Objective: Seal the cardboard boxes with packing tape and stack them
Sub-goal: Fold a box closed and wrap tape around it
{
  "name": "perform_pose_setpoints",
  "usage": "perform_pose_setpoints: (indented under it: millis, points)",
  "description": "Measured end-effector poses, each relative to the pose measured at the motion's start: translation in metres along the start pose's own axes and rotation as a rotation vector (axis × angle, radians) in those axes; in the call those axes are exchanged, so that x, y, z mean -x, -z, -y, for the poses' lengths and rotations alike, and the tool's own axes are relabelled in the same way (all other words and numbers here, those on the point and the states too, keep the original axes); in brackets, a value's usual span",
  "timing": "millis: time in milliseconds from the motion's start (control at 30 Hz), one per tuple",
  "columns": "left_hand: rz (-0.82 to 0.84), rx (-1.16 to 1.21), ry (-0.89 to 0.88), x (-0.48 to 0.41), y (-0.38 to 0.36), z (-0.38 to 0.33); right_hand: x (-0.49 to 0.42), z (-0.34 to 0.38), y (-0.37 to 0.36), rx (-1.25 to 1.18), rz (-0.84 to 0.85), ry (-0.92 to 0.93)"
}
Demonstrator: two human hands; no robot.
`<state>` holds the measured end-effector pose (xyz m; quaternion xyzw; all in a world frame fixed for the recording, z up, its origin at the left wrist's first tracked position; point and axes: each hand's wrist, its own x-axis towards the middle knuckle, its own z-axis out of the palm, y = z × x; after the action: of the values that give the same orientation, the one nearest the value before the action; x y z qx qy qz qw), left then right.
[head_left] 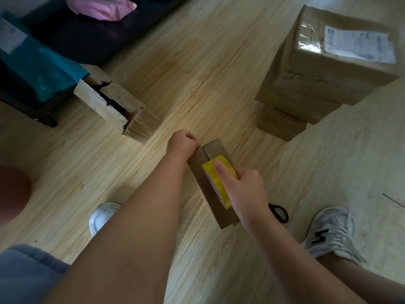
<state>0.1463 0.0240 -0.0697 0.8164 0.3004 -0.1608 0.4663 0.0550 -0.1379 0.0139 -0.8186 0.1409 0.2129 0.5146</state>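
Gripping a yellow tape roll [211, 171], the right hand [245, 190] holds it on top of the small box [213, 148] lying on the floor [192, 80]; the left hand [183, 143], fingers curled, holds that box's far corner; scissors [279, 212] lie beside the right wrist; an open box [114, 102] sits left; stacked boxes [328, 73] stand far right.

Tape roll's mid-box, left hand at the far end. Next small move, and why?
Probably draw the tape roll back toward the body along the seam. The right hand grips the roll on top of the small box. The left hand grips the box's far edge, seemingly pinning the tape end. The roll sits about mid-length, so the near half looks untaped.
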Motion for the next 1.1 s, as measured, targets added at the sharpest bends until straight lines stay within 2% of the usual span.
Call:
perform_pose_setpoints:
  millis: [167,200,267,333,400,467,567,800,967,1100]
  points:
    - [0.063,0.077,0.091,0.000,0.000,0.004,0.003,0.003,-0.001,-0.014,0.021,-0.027]
    - [0.041,0.031,0.058,0.002,0.001,0.006,0.003,0.004,-0.001,-0.014,0.019,-0.027]
    - [-0.111,-0.098,-0.091,0.013,0.003,0.007,0.003,0.004,-0.001,-0.019,0.006,-0.020]
    - [-0.183,-0.086,-0.229,0.025,0.002,0.008,0.002,0.004,-0.002,-0.029,-0.011,-0.021]
    - [-0.060,-0.023,-0.241,0.032,-0.002,0.010,0.001,0.004,-0.005,-0.037,-0.024,-0.031]
    - [0.083,0.082,-0.161,0.036,-0.005,0.015,0.001,0.004,-0.007,-0.039,-0.029,-0.039]
    - [0.127,0.281,-0.065,0.042,-0.006,0.023,0.006,0.005,-0.006,-0.047,-0.016,-0.059]
    - [0.050,0.302,-0.129,0.044,-0.018,0.032,0.003,0.007,0.000,-0.034,-0.005,-0.073]
    - [-0.081,0.169,-0.205,0.049,-0.025,0.031,0.006,0.010,0.005,0.131,-0.024,-0.068]
    - [-0.144,0.126,-0.198,0.054,-0.029,0.030,0.017,0.001,0.021,0.266,-0.036,-0.168]
